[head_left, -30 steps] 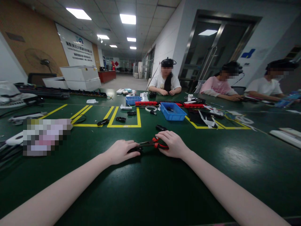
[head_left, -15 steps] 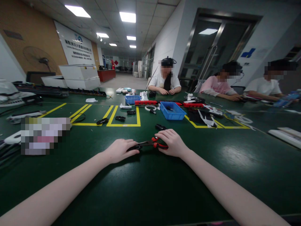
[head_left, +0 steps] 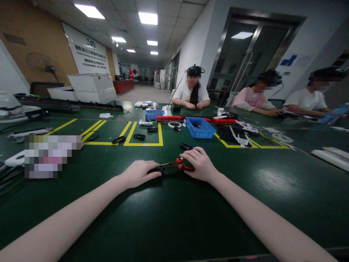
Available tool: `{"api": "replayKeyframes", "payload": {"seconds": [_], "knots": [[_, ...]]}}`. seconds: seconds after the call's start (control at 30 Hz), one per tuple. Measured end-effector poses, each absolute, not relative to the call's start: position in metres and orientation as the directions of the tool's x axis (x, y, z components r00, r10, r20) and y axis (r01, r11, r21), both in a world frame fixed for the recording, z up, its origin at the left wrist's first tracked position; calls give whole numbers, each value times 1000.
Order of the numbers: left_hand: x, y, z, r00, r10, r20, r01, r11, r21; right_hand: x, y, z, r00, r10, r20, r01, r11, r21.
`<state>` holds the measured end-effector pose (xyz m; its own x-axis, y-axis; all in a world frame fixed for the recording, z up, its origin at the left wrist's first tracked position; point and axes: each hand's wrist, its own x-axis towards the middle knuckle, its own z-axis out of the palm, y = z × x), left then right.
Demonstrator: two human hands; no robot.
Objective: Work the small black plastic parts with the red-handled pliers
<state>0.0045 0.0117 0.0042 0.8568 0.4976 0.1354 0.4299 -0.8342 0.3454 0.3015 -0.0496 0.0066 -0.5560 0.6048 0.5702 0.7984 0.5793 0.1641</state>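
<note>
My right hand [head_left: 200,164] is closed round the red and black handles of a pair of pliers [head_left: 172,165]. The jaws point left and meet a small black part [head_left: 156,169], which my left hand [head_left: 140,173] pinches between thumb and fingers. That part is mostly covered by my fingers, so its kind does not show. Just beyond the pliers lies another small black piece [head_left: 186,146] on the green table [head_left: 174,225]. Whether the jaws grip the part or only touch it I cannot tell.
Several black pieces [head_left: 139,137] lie by the yellow tape. Beyond are a blue basket [head_left: 200,131], a smaller blue basket [head_left: 154,115] and a red strip [head_left: 169,118]. White boxes [head_left: 92,89] stand at the back left. A co-worker [head_left: 192,92] sits opposite, two more people to the right.
My right hand's fingers have shifted very slightly on the plier handles. Otherwise my hands, the pliers and the black part stay in nearly the same place.
</note>
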Motion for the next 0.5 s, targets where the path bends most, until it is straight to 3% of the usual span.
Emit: {"api": "replayKeyframes", "payload": {"seconds": [0.5], "knots": [[5, 13, 3, 850, 507, 140, 437, -829, 350, 300, -47, 4, -535, 664, 522, 832, 523, 187]]}}
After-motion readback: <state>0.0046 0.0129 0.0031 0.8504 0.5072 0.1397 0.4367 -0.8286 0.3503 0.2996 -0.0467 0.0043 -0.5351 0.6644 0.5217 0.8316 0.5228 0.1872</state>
